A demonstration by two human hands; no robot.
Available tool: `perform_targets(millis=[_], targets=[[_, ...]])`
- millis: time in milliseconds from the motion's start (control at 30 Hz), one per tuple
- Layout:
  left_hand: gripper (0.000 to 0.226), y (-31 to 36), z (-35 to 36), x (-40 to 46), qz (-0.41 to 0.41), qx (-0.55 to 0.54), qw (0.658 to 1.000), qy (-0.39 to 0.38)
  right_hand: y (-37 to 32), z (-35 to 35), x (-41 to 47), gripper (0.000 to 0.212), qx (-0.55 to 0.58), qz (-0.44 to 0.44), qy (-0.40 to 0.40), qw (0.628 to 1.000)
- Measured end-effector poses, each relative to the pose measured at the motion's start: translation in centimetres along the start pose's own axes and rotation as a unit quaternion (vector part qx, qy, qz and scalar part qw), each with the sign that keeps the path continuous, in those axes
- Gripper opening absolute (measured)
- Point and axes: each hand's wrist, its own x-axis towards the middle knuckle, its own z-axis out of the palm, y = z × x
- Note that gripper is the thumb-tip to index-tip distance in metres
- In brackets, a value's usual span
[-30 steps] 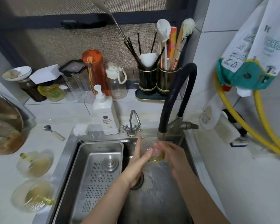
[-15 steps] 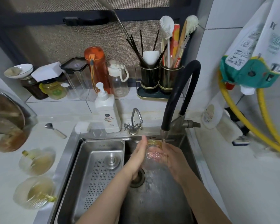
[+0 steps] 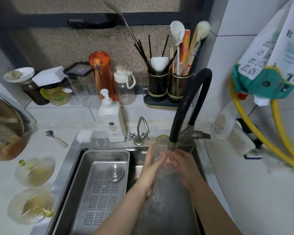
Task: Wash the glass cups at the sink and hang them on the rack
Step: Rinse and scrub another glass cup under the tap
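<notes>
Your left hand (image 3: 150, 168) lies flat, fingers straight, against the left side of a glass cup (image 3: 161, 160); your right hand (image 3: 181, 164) curls round its right side. You hold the cup between them, over the right part of the sink (image 3: 200, 160), right under the spout of the black tap (image 3: 189, 106). Water runs over the cup and both hands and blurs the glass. The cup's long axis runs away from you and slightly up: its yellowish rim shows at the far end, near the sink's back edge, just left of the spout. I cannot tell where its base ends under your fingers.

The spout hangs in front of the cup's far end and hides part of it. Left of your hands a steel tray (image 3: 98, 187) fills the sink's left part, with a round plug (image 3: 116, 172) lying on it. A small chrome tap (image 3: 140, 133) and a white soap bottle (image 3: 111, 122) stand at the sink's back edge.

On the counter's left side two more cups (image 3: 35, 172) lie on their sides, one nearer you than the other, with a spoon (image 3: 56, 139) beyond them. Utensil holders (image 3: 168, 85) stand on the back ledge.

Against half a second ago, your hands sit closer under the spout, and the cup's rim reaches farther toward the back edge.
</notes>
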Motion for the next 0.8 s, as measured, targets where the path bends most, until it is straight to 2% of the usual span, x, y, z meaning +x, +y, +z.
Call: perform_targets(millis=[100,167,200,267,367,433,500,567,700,733,800], targets=[[0.042,0.0,-0.2,0.5,0.004,-0.019,0.999,0.033,0.4,-0.3,0.4,0.019,-0.117,-0.039,-0.093,0.988],[0.045,0.4,-0.5,0.8,-0.013,-0.012,0.999,0.042,1.0,-1.0,0.8,0.023,-0.237,-0.057,-0.167,0.955],[0.041,0.4,-0.5,0.7,-0.019,-0.004,0.999,0.043,1.1,-1.1,0.9,0.029,-0.270,-0.056,-0.192,0.942],[0.017,0.5,-0.1,0.5,-0.013,0.009,0.999,0.047,0.9,-1.0,1.1,0.039,-0.274,-0.044,-0.215,0.937],[0.011,0.7,0.0,0.4,-0.011,0.013,0.998,0.058,0.9,-0.9,1.2,0.038,-0.271,-0.036,-0.215,0.937],[0.015,1.1,-0.3,0.5,-0.014,0.014,0.998,0.062,1.1,-0.9,0.8,0.031,-0.336,-0.036,-0.199,0.920],[0.016,1.3,-0.4,0.5,-0.019,0.009,0.997,0.068,1.2,-0.9,0.4,0.037,-0.395,-0.068,-0.189,0.896],[0.015,1.1,-0.1,0.3,-0.027,0.000,0.997,0.072,0.8,-0.3,0.1,0.030,-0.386,-0.095,-0.173,0.901],[0.034,1.5,-0.1,0.5,-0.030,-0.002,0.997,0.077,0.2,0.8,0.1,0.023,-0.340,-0.123,-0.156,0.919],[0.037,1.8,-0.3,0.6,-0.027,-0.002,0.997,0.076,0.5,0.7,0.0,0.022,-0.371,-0.133,-0.161,0.905],[0.043,2.0,-0.7,0.6,-0.036,-0.013,0.996,0.082,0.7,0.1,0.0,0.035,-0.482,-0.163,-0.152,0.847]])
